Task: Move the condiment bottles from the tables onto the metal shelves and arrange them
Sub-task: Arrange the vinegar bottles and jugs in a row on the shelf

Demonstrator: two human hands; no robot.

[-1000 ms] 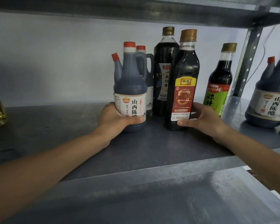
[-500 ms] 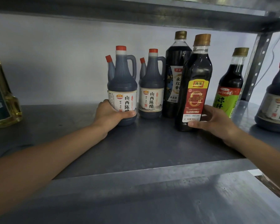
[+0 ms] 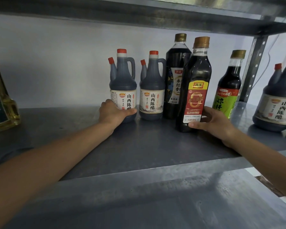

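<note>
1. Currently in hand: the arranging step. Both bottles stand on the metal shelf (image 3: 147,146); none is being carried from a table.
2. Left hand (image 3: 113,113): wrapped low round the base of a red-capped vinegar jug (image 3: 123,86), thumb lying across the bottom of its white label. The jug stands upright at the left end of the row, just beside its twin jug (image 3: 153,90).
3. Right hand (image 3: 216,124): holds the Danyu vinegar bottle (image 3: 196,83) near its foot, thumb on the front and fingers round the back. This bottle is upright but forward of the row, in front of the tall dark bottle (image 3: 176,76).
4. Neighbours: a green-labelled bottle (image 3: 228,90) to the right, near the upright post (image 3: 254,66); beyond the post, a large vinegar jug (image 3: 279,103); far left, well apart, an oil bottle (image 3: 2,100).
5. Next move, as judged: slide the Danyu bottle back into the gap between the tall dark bottle and the green-labelled one, label outward, then let go with both hands.
6. Care needed: the Danyu bottle is tall, narrow and held low, so a quick push could tip it against its neighbours.
</note>
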